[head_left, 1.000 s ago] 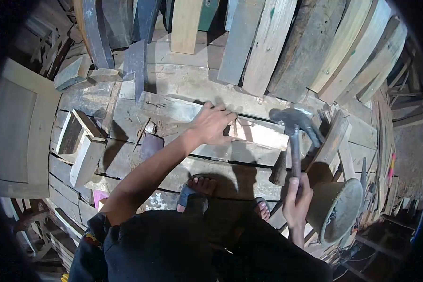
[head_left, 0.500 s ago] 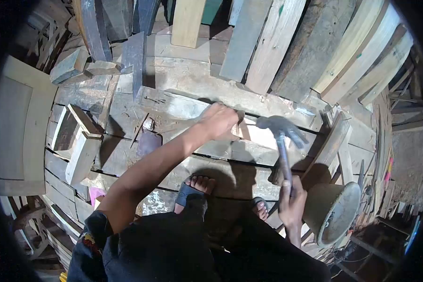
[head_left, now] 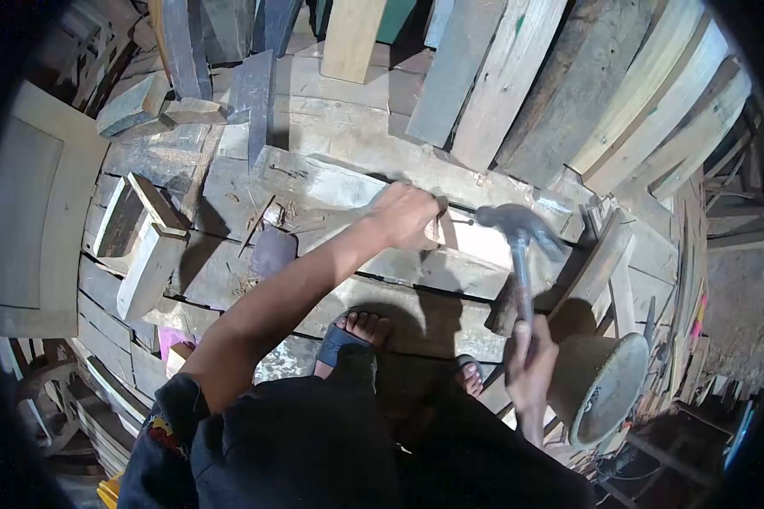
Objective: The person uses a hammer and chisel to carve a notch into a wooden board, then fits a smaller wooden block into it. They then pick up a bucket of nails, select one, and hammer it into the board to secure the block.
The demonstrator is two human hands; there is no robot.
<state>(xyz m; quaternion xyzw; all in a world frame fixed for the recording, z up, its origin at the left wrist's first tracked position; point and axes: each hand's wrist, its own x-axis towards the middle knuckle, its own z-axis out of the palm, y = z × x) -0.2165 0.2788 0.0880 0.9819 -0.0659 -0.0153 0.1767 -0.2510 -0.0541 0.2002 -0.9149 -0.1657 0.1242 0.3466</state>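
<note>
My right hand (head_left: 531, 363) is wrapped round the handle of a claw hammer (head_left: 521, 233), whose head hangs over the brightly lit end of a pale wood piece (head_left: 480, 246). Left of the hammer head, my left hand (head_left: 406, 215) is closed at the pale piece, with fingers pressed together; what it grips is too hidden to make out. Behind it runs a long weathered board (head_left: 331, 185). A few bent nails (head_left: 289, 171) lie on that board's left part.
Boards (head_left: 509, 85) lean along the far side. A bucket (head_left: 607, 394) stands at the right. A small wooden frame (head_left: 148, 254) and a panelled door (head_left: 30, 212) are at the left. My sandalled foot (head_left: 348, 335) is below my left forearm.
The view has shifted slightly. The hammer head has moved a little to the right, and my left hand stays closed at about the same place on the wood.
</note>
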